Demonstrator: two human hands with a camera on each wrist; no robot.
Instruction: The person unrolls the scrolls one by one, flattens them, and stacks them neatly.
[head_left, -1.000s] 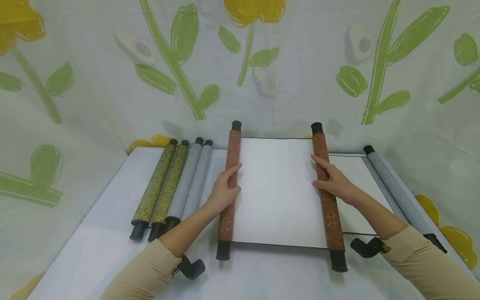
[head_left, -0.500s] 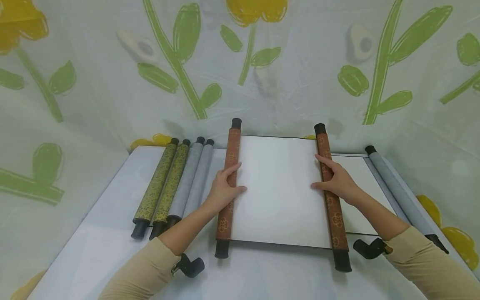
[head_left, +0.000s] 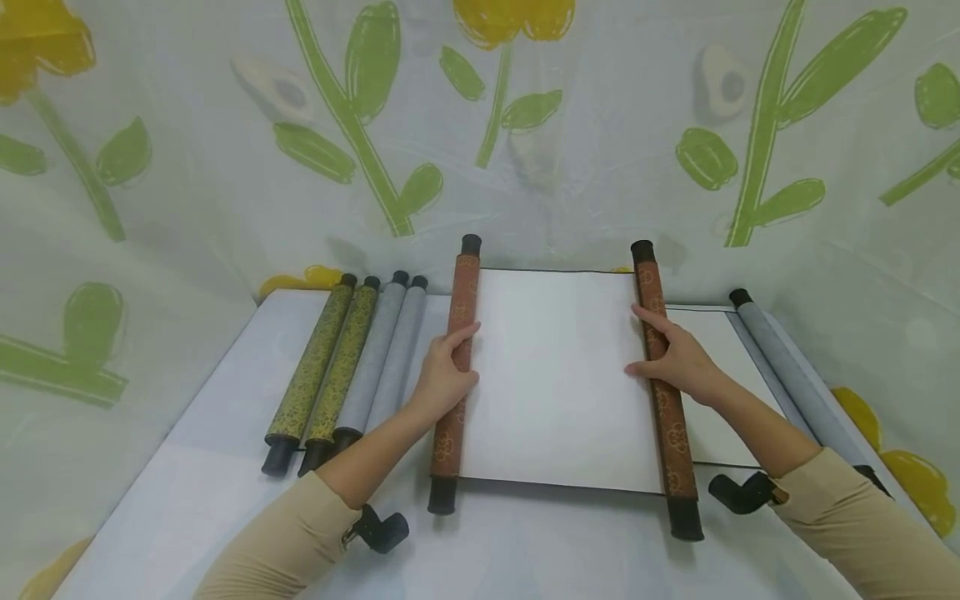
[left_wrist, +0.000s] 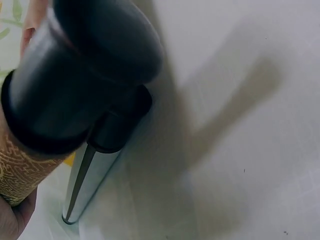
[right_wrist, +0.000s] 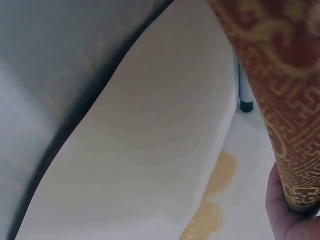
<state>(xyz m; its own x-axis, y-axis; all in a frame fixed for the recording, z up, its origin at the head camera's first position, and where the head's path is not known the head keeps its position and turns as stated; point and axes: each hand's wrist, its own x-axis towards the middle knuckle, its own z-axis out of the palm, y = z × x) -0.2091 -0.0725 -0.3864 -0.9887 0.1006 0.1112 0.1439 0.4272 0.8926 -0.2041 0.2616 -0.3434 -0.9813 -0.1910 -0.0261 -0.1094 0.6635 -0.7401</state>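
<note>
My left hand (head_left: 442, 379) grips the scroll's (head_left: 555, 375) left roller (head_left: 453, 375), my right hand (head_left: 675, 358) its right roller (head_left: 663, 375), mid-bench toward the far edge. The paper looks thin and crease-prone; the stiff, light rollers seem the safest hold.

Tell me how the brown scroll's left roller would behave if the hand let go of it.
The left roller is a round cylinder lying flat on the table, so it would probably roll. The white sheet joining it to the right roller likely limits that. The left hand gripping it suggests it needs steadying.
</note>
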